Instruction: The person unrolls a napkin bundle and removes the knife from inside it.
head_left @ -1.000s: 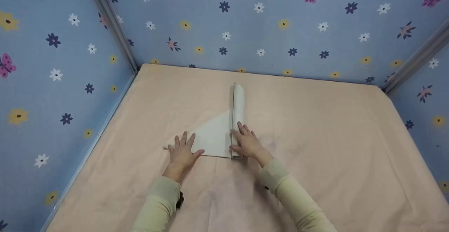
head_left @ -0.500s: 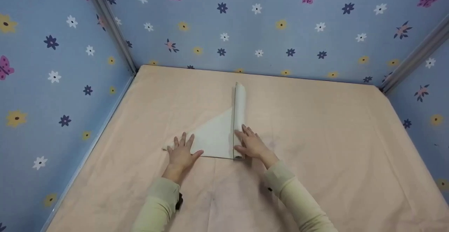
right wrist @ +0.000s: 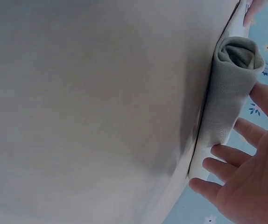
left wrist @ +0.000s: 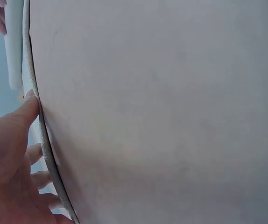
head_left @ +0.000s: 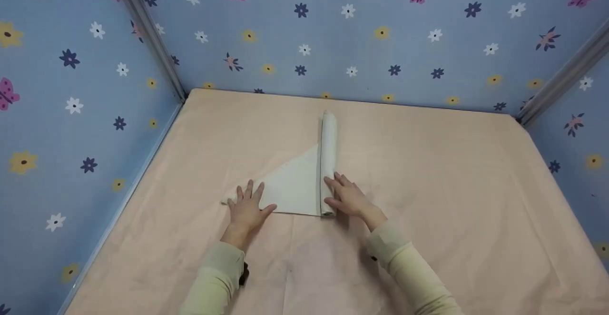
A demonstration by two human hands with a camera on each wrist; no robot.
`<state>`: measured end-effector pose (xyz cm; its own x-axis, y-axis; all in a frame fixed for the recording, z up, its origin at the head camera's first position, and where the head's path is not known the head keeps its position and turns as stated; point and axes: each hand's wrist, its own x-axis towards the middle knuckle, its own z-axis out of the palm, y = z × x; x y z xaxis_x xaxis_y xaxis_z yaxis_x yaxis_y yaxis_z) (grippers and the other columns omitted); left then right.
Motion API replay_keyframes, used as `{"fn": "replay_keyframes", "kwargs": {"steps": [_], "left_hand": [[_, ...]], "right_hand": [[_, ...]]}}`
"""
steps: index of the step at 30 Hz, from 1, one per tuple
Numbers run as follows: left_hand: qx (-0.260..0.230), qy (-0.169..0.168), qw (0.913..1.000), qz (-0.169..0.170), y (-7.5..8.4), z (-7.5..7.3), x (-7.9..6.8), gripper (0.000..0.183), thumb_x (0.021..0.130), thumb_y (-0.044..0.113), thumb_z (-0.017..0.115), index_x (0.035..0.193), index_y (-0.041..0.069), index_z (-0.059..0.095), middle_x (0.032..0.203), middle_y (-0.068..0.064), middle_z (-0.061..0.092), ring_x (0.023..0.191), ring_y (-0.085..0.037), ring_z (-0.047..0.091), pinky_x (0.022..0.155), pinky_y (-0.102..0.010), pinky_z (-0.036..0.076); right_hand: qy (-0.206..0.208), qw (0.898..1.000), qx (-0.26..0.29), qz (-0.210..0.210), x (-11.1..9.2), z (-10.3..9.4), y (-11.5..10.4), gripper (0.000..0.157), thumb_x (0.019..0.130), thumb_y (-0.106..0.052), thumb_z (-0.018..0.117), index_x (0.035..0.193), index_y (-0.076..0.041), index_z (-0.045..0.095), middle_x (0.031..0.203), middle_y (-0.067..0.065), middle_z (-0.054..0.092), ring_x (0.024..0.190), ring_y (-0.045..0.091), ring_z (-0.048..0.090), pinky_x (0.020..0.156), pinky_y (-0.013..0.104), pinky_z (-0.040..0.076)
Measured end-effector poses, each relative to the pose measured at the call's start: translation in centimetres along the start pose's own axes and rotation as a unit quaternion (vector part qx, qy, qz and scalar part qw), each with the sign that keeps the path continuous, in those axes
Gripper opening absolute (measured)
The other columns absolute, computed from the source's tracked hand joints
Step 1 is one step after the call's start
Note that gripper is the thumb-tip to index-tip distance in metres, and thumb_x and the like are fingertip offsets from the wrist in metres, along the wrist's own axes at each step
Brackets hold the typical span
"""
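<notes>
A pale greenish-white cloth lies partly rolled on the covered table. Its flat, tapering part (head_left: 296,186) spreads left from the roll (head_left: 328,148), which runs away from the person. My left hand (head_left: 246,212) presses flat on the narrow left end with fingers spread. In the left wrist view, the thumb of that hand (left wrist: 8,158) lies along the cloth's edge. My right hand (head_left: 354,200) rests on the near part of the roll, its fingers fairly straight. The right wrist view shows the roll's coiled end (right wrist: 239,53) and the fingertips of the right hand (right wrist: 248,182) touching its side.
A peach-coloured cover (head_left: 452,186) with light creases lies over the table. Blue panels (head_left: 352,34) printed with flowers and butterflies stand at the back and both sides, joined by grey corner posts (head_left: 152,34).
The roll has shifted slightly to the right under my right hand, and the flat part has grown a little wider. My left hand has stayed in place.
</notes>
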<state>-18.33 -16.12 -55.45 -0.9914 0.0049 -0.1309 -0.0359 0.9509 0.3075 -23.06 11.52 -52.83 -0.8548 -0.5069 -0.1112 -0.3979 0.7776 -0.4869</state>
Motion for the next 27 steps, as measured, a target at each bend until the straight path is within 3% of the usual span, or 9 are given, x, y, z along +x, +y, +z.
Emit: {"fn": "replay_keyframes", "kwargs": {"steps": [7, 8, 11, 20, 27], "left_hand": [[-0.008, -0.001, 1.0000, -0.004, 0.1, 0.1, 0.0, 0.076, 0.083, 0.056, 0.046, 0.141, 0.011, 0.025, 0.145, -0.018, 0.013, 0.128, -0.045, 0.006, 0.092, -0.068, 0.006], [-0.008, 0.008, 0.9999, 0.001, -0.3, 0.8, 0.3, 0.079, 0.082, 0.060, 0.043, 0.142, 0.013, 0.022, 0.146, -0.018, 0.011, 0.128, -0.046, 0.005, 0.092, -0.068, 0.006], [-0.011, 0.009, 0.9999, 0.001, -0.4, 0.7, 0.3, 0.081, 0.081, 0.064, 0.040, 0.142, 0.014, 0.022, 0.146, -0.017, 0.010, 0.128, -0.045, 0.003, 0.092, -0.068, 0.006], [0.007, 0.002, 1.0000, -0.002, 0.0, 0.1, 0.1, 0.073, 0.085, 0.054, 0.046, 0.141, 0.012, 0.024, 0.145, -0.018, 0.013, 0.128, -0.046, 0.007, 0.092, -0.068, 0.010], [-0.004, 0.004, 1.0000, 0.001, 0.0, 0.0, -0.1, 0.074, 0.084, 0.054, 0.048, 0.141, 0.012, 0.026, 0.145, -0.019, 0.014, 0.128, -0.046, 0.008, 0.092, -0.068, 0.011]], "right_hand": [[0.011, 1.000, -0.016, -0.011, -0.3, -0.3, 0.1, 0.058, 0.088, -0.034, 0.055, 0.137, -0.009, 0.035, 0.142, 0.019, 0.023, 0.130, 0.033, 0.018, 0.102, 0.048, 0.018], [0.016, 1.000, -0.019, -0.016, -0.3, -0.3, 0.0, 0.058, 0.087, -0.033, 0.056, 0.136, -0.009, 0.036, 0.142, 0.019, 0.023, 0.130, 0.033, 0.019, 0.102, 0.048, 0.018], [0.034, 0.998, -0.029, -0.034, -0.2, -0.4, -0.2, 0.056, 0.087, -0.031, 0.057, 0.134, -0.006, 0.039, 0.141, 0.020, 0.026, 0.130, 0.033, 0.020, 0.102, 0.047, 0.020], [0.054, 0.996, -0.031, -0.065, 0.6, 0.2, -1.1, 0.054, 0.087, -0.031, 0.056, 0.132, -0.003, 0.041, 0.140, 0.018, 0.029, 0.130, 0.031, 0.022, 0.103, 0.044, 0.020], [0.054, 0.996, -0.019, -0.075, 1.3, 0.9, -1.6, 0.051, 0.087, -0.033, 0.056, 0.130, -0.007, 0.045, 0.141, 0.016, 0.027, 0.130, 0.030, 0.020, 0.101, 0.049, 0.021]]}}
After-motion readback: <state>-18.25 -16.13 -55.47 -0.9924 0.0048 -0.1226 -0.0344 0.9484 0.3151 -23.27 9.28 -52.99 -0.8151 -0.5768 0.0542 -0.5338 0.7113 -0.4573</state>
